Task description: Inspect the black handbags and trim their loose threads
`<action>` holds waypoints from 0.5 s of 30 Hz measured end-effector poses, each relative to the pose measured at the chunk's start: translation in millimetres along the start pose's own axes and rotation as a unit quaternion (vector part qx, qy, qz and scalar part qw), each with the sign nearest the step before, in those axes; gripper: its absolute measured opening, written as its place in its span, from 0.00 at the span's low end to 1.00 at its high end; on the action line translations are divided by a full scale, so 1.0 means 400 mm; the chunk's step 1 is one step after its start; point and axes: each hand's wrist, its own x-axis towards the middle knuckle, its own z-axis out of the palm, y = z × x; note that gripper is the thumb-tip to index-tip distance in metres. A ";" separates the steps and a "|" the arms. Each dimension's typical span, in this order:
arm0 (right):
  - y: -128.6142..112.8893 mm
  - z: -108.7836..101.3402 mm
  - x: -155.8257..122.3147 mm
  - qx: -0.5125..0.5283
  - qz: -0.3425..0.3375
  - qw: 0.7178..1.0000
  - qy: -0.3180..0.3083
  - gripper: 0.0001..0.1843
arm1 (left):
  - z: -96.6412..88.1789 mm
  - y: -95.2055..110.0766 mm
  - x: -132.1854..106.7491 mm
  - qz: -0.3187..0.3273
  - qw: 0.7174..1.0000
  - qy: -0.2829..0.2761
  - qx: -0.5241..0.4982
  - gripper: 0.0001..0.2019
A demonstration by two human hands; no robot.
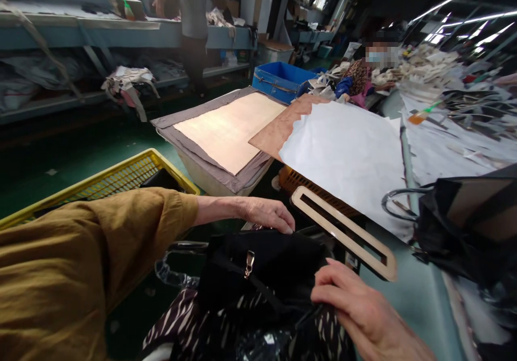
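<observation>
A black handbag [266,253] rests on my lap over patterned cloth, its top facing me. A small metal snap hook [249,264] lies against its dark side. My left hand [269,214] is closed over the bag's far top edge, knuckles up and fingertips partly hidden. At the near right edge, my right hand [363,302] pinches the black material between thumb and fingers. A clear-wrapped handle [173,275] sticks out at the bag's left. Beyond my right hand, a pale oblong frame with a long slot [343,231] lies at the table's edge.
On the right table stand another black bag [460,215] and a white sheet [343,145] over brown board. A yellow basket [151,159] is at left, near a bin topped with a cream panel [238,129]. A blue crate [278,78] and two people are farther back.
</observation>
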 end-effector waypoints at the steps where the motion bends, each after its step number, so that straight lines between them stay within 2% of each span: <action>1: 0.004 -0.003 0.001 0.026 0.016 0.999 -0.032 0.19 | 0.009 -0.011 -0.003 -0.010 1.000 -0.002 -0.023 0.08; 4: 0.004 -0.011 0.016 0.126 0.091 0.982 -0.105 0.20 | 0.041 -0.054 0.002 -0.051 0.995 0.010 -0.090 0.07; 7: -0.005 -0.016 0.042 0.177 0.164 0.969 -0.058 0.15 | 0.056 -0.083 0.012 -0.052 0.990 0.010 -0.129 0.07; 11: -0.022 -0.003 0.078 0.207 0.267 0.941 0.002 0.09 | 0.048 -0.094 0.015 -0.056 0.985 -0.014 -0.164 0.09; 15: -0.031 0.025 0.105 0.193 0.263 0.945 0.005 0.09 | 0.043 -0.108 0.013 -0.068 0.978 -0.033 -0.192 0.09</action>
